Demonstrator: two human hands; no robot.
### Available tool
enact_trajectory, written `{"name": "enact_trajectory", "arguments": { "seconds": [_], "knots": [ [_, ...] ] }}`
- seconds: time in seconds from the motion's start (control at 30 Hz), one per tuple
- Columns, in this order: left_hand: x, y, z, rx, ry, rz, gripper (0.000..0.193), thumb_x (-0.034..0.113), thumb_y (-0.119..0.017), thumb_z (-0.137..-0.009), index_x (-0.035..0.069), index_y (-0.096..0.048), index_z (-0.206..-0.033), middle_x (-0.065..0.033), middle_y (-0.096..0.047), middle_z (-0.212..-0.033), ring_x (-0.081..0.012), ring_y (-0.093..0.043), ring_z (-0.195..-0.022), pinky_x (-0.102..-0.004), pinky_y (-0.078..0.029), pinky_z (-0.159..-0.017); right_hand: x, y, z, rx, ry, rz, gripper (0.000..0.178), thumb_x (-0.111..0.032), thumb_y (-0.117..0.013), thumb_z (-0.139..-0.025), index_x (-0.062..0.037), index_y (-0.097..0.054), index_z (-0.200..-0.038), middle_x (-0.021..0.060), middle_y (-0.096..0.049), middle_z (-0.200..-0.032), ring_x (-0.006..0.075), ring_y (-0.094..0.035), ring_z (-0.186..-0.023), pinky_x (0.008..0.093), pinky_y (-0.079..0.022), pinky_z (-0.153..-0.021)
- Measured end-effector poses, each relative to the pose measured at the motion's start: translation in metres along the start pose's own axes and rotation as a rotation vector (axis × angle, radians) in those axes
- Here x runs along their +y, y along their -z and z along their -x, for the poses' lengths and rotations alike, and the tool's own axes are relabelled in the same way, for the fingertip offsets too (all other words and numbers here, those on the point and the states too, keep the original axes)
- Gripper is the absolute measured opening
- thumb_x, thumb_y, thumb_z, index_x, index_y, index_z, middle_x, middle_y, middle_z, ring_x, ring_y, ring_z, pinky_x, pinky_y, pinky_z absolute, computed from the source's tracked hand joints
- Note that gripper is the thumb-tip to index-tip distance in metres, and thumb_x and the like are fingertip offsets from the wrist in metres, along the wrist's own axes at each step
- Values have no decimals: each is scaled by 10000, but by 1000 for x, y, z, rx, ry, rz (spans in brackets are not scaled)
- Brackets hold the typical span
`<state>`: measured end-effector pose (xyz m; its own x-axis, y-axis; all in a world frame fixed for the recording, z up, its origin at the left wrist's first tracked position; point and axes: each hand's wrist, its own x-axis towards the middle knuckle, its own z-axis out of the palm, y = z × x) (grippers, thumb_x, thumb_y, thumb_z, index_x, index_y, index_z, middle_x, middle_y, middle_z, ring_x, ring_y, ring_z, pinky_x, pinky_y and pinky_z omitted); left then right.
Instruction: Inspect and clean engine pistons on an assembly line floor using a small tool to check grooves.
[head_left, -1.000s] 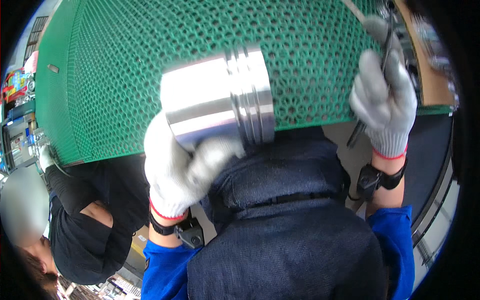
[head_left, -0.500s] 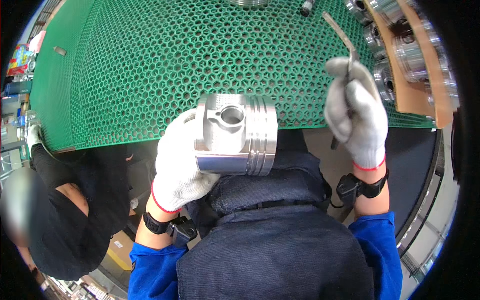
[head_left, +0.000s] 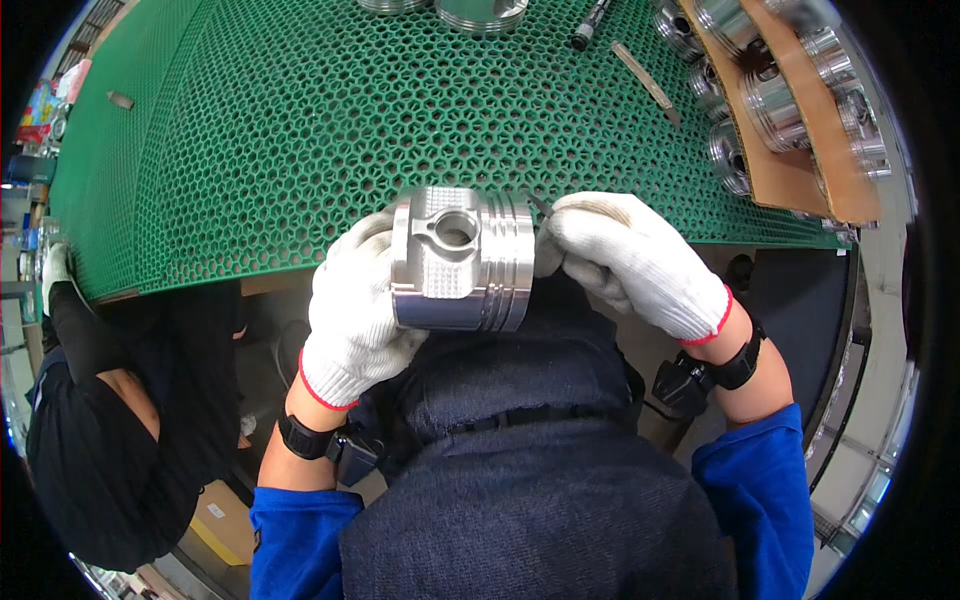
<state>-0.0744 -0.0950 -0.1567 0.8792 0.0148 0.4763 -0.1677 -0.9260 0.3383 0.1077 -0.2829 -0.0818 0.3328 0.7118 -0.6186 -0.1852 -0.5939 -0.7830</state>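
Note:
My left hand [head_left: 355, 310], in a white knit glove with a red cuff, grips a shiny metal piston [head_left: 462, 262] from its left side. The piston lies sideways in the air before me, its pin hole facing up and its ring grooves toward the right. My right hand [head_left: 630, 255], gloved alike, is closed in a pinch at the grooved end. From its fingertips sticks a thin dark pointed tool [head_left: 540, 205], its tip at or close to the grooves' upper edge. Glove fingers hide the rest of that tool.
A green honeycomb mat [head_left: 330, 150] covers the bench. On it lie a flat metal strip [head_left: 645, 80], a dark pen-like tool [head_left: 590, 25] and more pistons [head_left: 482, 14] at the far edge. Pistons with cardboard dividers [head_left: 765, 185] stand at right. A co-worker [head_left: 130, 410] is at left.
My right hand has come left and inward from beside the flat strip to the piston's grooved end. The strip now lies apart from it on the mat. My left hand still holds the piston.

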Motion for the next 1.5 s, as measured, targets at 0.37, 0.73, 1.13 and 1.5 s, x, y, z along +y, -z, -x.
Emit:
{"name": "enact_trajectory", "arguments": {
  "seconds": [0.37, 0.73, 1.13, 1.5],
  "knots": [
    [8, 19, -32, -77, 209, 295, 388, 157, -819, -669, 99, -674, -1023, -117, -683, -942, -328, -651, -949, -422, -513, -830, 9, -2, -4, 366, 702, 622, 166, -203, -633, -853, -46, -669, -893, 162, -617, -767, 324, -635, -713, 375, -510, -652],
    [4, 21, -79, 59, 508, 502, 270, 160, -698, -864, -7, -640, -1069, -152, -703, -852, -215, -696, -736, -305, -529, -671, 1, 6, -18, 554, 917, 1116, 158, -265, -679, -818, -135, -594, -790, 68, -539, -669, 272, -594, -570, 392, -485, -537],
    [-61, 80, -88, 157, 580, 83, 356, 225, -634, -894, -41, -629, -1131, -166, -706, -922, -269, -696, -789, -348, -537, -723, 16, 38, -15, 671, 794, 1188, 142, -240, -692, -809, -132, -602, -785, 58, -530, -638, 259, -599, -551, 377, -486, -505],
    [-89, 72, -140, 74, 9, -438, 661, 11, -767, -631, 62, -562, -1257, -153, -611, -1218, -347, -581, -1117, -435, -452, -983, 27, 46, -25, 754, 782, 1202, 161, -247, -704, -785, -156, -573, -765, 29, -464, -627, 213, -550, -528, 354, -431, -490]
  ]
}}
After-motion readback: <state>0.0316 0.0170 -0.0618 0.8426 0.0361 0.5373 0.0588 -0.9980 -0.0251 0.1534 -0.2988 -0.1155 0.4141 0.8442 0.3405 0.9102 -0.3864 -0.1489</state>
